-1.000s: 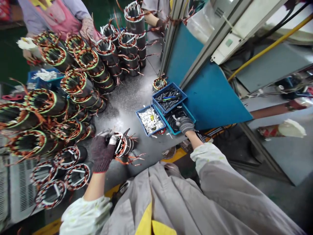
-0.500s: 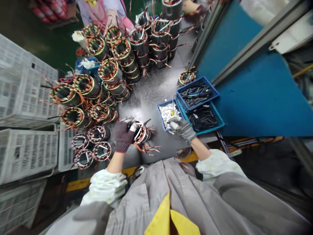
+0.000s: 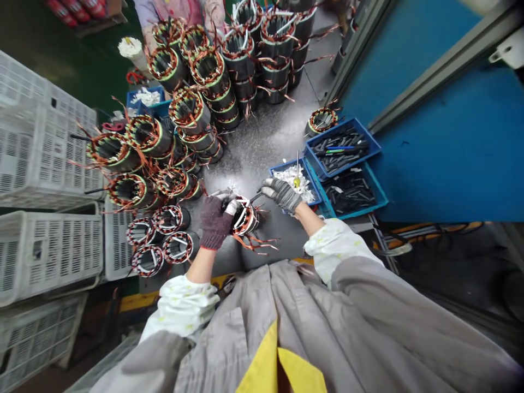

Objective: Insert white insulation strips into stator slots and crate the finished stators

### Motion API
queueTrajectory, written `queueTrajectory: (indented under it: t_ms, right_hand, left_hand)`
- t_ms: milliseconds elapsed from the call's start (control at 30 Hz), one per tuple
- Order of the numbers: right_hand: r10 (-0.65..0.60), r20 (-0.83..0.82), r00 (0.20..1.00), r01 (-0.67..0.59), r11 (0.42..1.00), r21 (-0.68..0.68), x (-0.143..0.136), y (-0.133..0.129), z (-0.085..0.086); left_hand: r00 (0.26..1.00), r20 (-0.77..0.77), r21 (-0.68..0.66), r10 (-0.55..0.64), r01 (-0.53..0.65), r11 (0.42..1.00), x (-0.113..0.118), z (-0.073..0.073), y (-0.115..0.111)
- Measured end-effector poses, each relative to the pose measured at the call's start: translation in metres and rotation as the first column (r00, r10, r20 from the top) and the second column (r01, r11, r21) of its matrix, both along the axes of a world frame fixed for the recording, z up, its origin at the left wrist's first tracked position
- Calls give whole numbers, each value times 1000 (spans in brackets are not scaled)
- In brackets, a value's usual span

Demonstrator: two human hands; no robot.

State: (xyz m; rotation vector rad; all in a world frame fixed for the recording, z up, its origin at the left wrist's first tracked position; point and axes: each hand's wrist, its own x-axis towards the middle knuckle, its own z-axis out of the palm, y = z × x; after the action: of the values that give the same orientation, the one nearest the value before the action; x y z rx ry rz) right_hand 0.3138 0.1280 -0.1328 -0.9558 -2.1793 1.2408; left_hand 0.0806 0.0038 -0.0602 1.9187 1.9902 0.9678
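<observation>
Pale-grey rectangular perforated-plastic crates (image 3: 53, 245) stand left of the grey flat-topped table (image 3: 272, 128). At table right, 1 yellow-handled metal screwdriver (image 3: 297, 181) sits in 1 blue rectangular plastic bin (image 3: 286, 163). 1 copper-wound cylindrical metal stator (image 3: 313, 124) stands behind the bin, rightward.

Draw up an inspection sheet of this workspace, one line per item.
Surface: grey tabletop, speckled, with bright glare.
Job's things: dark metal cylinder with orange-and-white windings, loose copper leads trailing; narrow black strip at its rim.
Clutter: yellow-handled screwdriver on white pieces in a small blue plastic tray.
Hands: left hand, purple-brown glove, holds the cylinder; right hand, striped grey glove, is at the strip, grip unclear.
Cables: black and orange cables below the blue panel.
Surroundings: white perforated plastic crates at left; stacked wound cylinders beyond; another person's sleeve at the far side.
</observation>
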Motion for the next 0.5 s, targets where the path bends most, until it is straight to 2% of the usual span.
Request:
queueTrajectory:
  t_ms: [67,167,300,400,467,500]
  right_hand:
    - [-34,11,999,34,999,7,4,1,-1]
    - [17,24,1000,-17,1000,-6,2,0,-4]
    - [104,34,994,-102,994,-44,-17,-6,-7]
    - [136,-29,990,-138,986,-89,-29,-16,-8]
    - [90,-95,991,-104,982,-157,-29,-23,-9]
    - [23,-126,992,-51,975,-217,-25,-26,-10]
  left_hand:
    - [1000,11,-20,4,-4,1000,0,0,0]
    - [1000,20,-18,6,-6,1000,1,0,0]
    - [1000,27,1,-3,3,1000,0,-2,1]
    - [999,30,14,-12,11,1000,-3,-4,2]
    - [999,34,20,-30,29,999,-6,-4,4]
    - [998,36,17,-42,41,999,-7,-3,5]
